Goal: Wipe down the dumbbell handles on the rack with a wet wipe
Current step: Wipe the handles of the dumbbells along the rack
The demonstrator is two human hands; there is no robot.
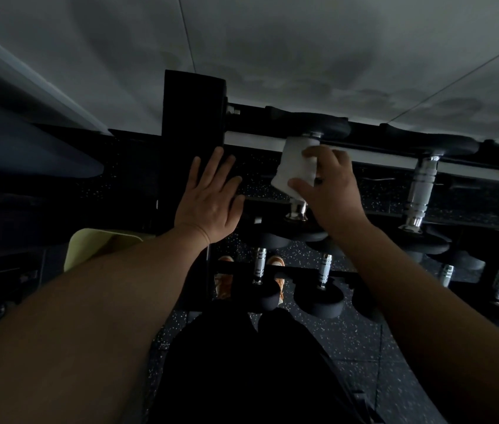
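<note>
2 bare hands: left hand (208, 197), right hand (329, 191); 1 white wet wipe (295, 166); about 7 chrome dumbbell handles (421, 191) visible on 1 black rack (193, 117); 2 orange shoes (223, 283); 1 pale yellow bin (89, 243)

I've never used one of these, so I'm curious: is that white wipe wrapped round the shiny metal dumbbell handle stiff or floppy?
Probably floppy: the white wet wipe curves closely round the chrome dumbbell handle under the right hand, taking its shape. Probably very light too, since a loose corner sticks out unsupported. It likely slides easily, though wetness cannot be seen here.
</note>
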